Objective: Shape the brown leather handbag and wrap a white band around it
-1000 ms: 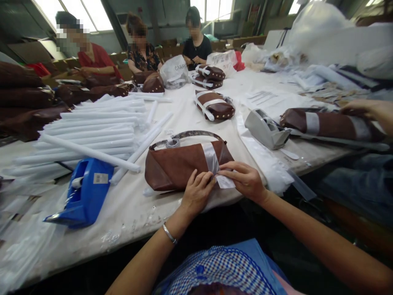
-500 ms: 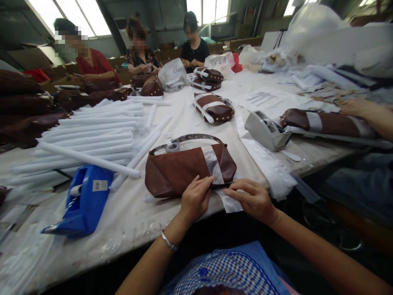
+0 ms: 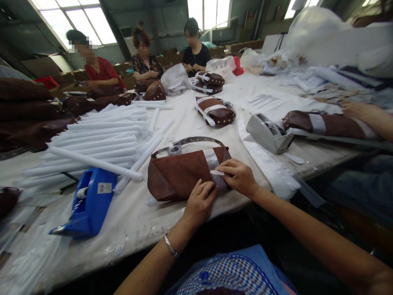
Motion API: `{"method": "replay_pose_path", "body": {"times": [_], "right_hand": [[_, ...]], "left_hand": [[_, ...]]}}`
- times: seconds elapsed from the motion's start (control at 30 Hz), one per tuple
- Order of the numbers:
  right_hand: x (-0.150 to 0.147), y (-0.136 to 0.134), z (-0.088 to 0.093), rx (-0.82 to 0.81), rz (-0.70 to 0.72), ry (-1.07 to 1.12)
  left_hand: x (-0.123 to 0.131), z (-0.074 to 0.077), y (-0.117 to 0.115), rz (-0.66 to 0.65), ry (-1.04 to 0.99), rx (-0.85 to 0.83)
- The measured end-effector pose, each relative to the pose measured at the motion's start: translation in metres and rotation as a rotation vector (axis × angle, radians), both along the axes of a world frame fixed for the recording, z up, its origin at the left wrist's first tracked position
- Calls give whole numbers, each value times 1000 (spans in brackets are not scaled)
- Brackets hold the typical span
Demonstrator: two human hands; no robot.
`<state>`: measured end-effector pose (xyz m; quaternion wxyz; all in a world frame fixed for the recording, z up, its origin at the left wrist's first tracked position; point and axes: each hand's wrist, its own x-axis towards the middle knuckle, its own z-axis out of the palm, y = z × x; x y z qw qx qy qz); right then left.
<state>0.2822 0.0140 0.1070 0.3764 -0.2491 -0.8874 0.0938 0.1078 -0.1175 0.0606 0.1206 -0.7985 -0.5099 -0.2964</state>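
A brown handbag (image 3: 181,170) lies on the table before me, its patterned strap (image 3: 196,141) arched behind it. A whitish wrapping strip (image 3: 210,157) runs round the bag right of its middle. My right hand (image 3: 238,176) pinches the strip's pale loose end against the bag's front. With curled fingers, my left hand (image 3: 201,200) grips the bag's lower front edge beside the strip; its fingertips are partly hidden. A small wrapped coil (image 3: 174,149) sits by the strap's left end.
A blue tape dispenser (image 3: 89,205) stands at left, beside a pile of white rolled tubes (image 3: 95,143). A grey tape dispenser (image 3: 268,133) is at right. Another wrapped bag (image 3: 215,110) lies behind. A co-worker's hand (image 3: 365,112) rests on a bag at far right; several people sit opposite.
My right hand has moved up and left from below the bag, bringing the strip's loose end onto the front. My left hand's fingers have curled more. The view has shifted slightly.
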Motion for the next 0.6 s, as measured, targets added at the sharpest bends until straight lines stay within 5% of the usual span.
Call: {"method": "replay_pose_path", "body": {"times": [0.6], "right_hand": [[-15,27,-4,-355,-237,-92]], "left_hand": [[17,32,8,148,83,-200]]}}
